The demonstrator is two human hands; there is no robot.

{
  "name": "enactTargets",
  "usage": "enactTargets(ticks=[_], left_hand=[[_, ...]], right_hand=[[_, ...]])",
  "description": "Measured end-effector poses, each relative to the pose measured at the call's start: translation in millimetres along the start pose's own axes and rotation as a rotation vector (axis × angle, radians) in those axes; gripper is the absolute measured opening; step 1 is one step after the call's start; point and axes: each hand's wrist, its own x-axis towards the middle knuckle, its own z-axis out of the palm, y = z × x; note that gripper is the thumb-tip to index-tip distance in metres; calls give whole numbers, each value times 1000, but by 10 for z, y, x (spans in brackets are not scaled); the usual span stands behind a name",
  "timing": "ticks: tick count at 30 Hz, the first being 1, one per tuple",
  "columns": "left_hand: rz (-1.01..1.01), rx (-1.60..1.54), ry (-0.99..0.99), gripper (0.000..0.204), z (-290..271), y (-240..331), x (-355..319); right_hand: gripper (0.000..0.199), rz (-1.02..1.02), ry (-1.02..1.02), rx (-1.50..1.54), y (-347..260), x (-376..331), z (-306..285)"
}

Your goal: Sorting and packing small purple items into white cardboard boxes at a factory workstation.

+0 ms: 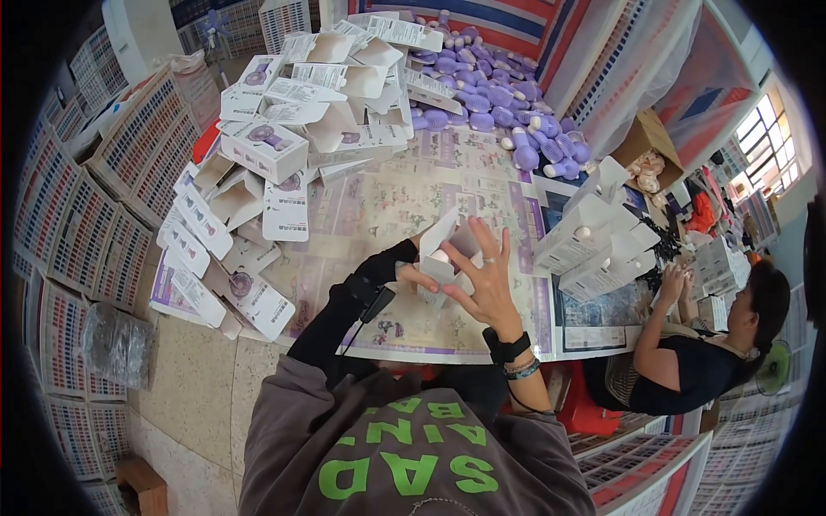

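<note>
A small white carton [440, 251] with its top flap raised sits between both hands above the printed paper covering the table [387, 206]. My left hand [415, 277], in a black sleeve, grips the carton's lower left side and is mostly hidden by it. My right hand [488, 279], with a ring and dark wristbands, presses on the carton's right side with its fingers spread. Something pale shows inside the carton's opening.
A heap of white cartons with purple pictures [284, 129] fills the table's left and back. Purple and white items [495, 99] are piled at the back. Open white cartons [594, 245] stand at the right, where a seated person [697, 353] works. Stacked printed crates [95, 215] line the left.
</note>
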Motion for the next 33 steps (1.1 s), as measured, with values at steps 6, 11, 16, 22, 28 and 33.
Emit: enactTargets(ticks=[6, 11, 16, 22, 28, 33], left_hand=[[123, -57, -149, 104, 173, 75, 595], [159, 368, -301, 45, -159, -876, 1413], [462, 770, -40, 84, -353, -131, 1845], [-53, 1723, 991, 32, -1504, -471, 2017], [-917, 1684, 646, 19, -1978, -235, 1607], [-530, 1910, 922, 28, -2206, -428, 1118]], right_hand=[[46, 63, 149, 72, 326, -113, -76], [29, 72, 137, -186, 613, -10, -245], [27, 167, 203, -425, 1143, -222, -354], [27, 185, 250, -611, 1512, -220, -300], [29, 441, 283, -941, 1753, -350, -449], [51, 445, 713, -711, 1362, 485, -293]])
